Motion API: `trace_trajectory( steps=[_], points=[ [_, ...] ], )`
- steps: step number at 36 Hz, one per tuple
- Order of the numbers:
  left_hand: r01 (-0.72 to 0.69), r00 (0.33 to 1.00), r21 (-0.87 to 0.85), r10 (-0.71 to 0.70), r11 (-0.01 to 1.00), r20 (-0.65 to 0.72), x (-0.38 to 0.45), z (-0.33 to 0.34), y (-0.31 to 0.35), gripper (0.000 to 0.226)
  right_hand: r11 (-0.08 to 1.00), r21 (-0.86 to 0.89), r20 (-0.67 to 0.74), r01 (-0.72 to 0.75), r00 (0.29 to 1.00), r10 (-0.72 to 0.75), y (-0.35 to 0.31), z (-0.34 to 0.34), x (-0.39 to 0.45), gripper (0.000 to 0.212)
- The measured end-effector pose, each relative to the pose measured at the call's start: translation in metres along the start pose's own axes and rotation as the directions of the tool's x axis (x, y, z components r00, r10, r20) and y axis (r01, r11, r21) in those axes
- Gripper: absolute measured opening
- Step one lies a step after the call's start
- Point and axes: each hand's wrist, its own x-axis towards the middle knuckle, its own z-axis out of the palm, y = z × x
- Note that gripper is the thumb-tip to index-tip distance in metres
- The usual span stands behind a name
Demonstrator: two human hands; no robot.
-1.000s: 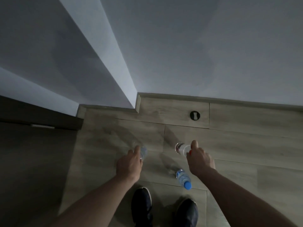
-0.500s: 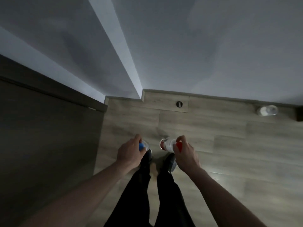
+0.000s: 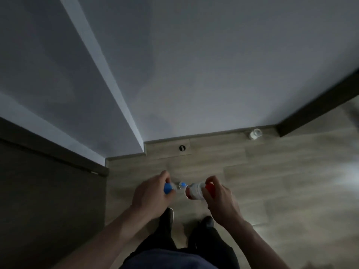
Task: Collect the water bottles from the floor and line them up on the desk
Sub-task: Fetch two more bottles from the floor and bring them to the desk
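Both grips are clamped on bottles. The left hand [image 3: 149, 193] has its fingers curled round a blue-capped bottle [image 3: 168, 188], of which only the blue end and a little clear plastic show past the knuckles. The right hand [image 3: 219, 199] wraps a red-labelled bottle [image 3: 196, 191], held roughly level with one end pointing toward 9 o'clock. A second small blue cap [image 3: 182, 184] shows in the gap between the two hands; which bottle it belongs to cannot be told.

One bottle per hand is judged the reason for this posture: each load stays secure, and both hands are held close together at 12 o'clock from the body, above the shoes [image 3: 169, 216], so neither bottle swings during carrying.

Beyond the hands, the wooden floor [image 3: 272, 181] runs to the skirting, where a small round dark fitting [image 3: 182, 148] sits at 12 o'clock. Farther off, at about 1 o'clock, a clear bottle [image 3: 255, 134] lies on the floor, close against the base of the wall [image 3: 213, 74]. It is well apart from both hands, and with both grips occupied it is judged a later pick.

A dark surface [image 3: 48, 191] occupies the 9 o'clock side, and a dark edge [image 3: 318, 105] crosses at 2 o'clock. Whether either is the desk cannot be determined; no bottle is seen standing on one.
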Motion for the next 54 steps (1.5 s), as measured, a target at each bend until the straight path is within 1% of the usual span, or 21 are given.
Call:
trace_trajectory(
  steps=[3,6,11,16,23,27,33,42,48,54],
  points=[
    [-0.087,0.996,0.055,0.087,0.995,-0.001,0.000,-0.004,0.022,0.026,0.997,-0.053,-0.030,0.050,0.998,-0.052,0.010,-0.016,-0.012,0.016],
    [-0.142,0.990,0.095,0.143,0.985,0.002,0.003,-0.004,0.048,0.030,0.991,-0.097,-0.055,0.092,0.994,-0.098,0.022,-0.038,-0.023,0.016],
    [-0.225,0.974,0.142,0.227,0.964,0.005,0.009,0.010,0.100,0.027,0.989,-0.109,-0.145,0.098,0.983,-0.113,0.051,-0.089,-0.044,0.015],
    [-0.280,0.959,0.164,0.284,0.946,0.000,0.012,0.030,0.175,0.025,0.986,-0.121,-0.214,0.115,0.967,-0.140,0.097,-0.146,-0.067,0.015],
    [-0.337,0.937,0.110,0.344,0.935,-0.059,0.001,0.064,0.295,0.029,0.972,-0.195,-0.282,0.133,0.941,-0.185,0.178,-0.237,-0.105,0.019],
    [-0.379,0.915,0.116,0.391,0.918,-0.100,-0.007,0.080,0.360,0.030,0.961,-0.246,-0.310,0.129,0.928,-0.204,0.222,-0.288,-0.130,0.015],
    [-0.454,0.879,0.153,0.470,0.878,-0.084,-0.016,0.101,0.448,0.025,0.967,-0.243,-0.379,0.075,0.910,-0.166,0.277,-0.356,-0.157,0.017],
    [-0.573,0.809,0.180,0.586,0.800,-0.029,-0.007,0.137,0.561,0.022,0.988,-0.156,-0.494,-0.014,0.867,-0.066,0.353,-0.435,-0.173,0.017],
    [-0.623,0.777,0.156,0.630,0.767,0.003,0.020,0.169,0.642,0.022,0.990,-0.120,-0.557,-0.069,0.831,-0.010,0.401,-0.493,-0.168,0.018],
    [-0.677,0.735,0.095,0.676,0.730,0.038,0.062,0.207,0.729,0.023,0.986,-0.111,-0.571,-0.122,0.820,0.037,0.455,-0.564,-0.151,0.018]
  ],
)
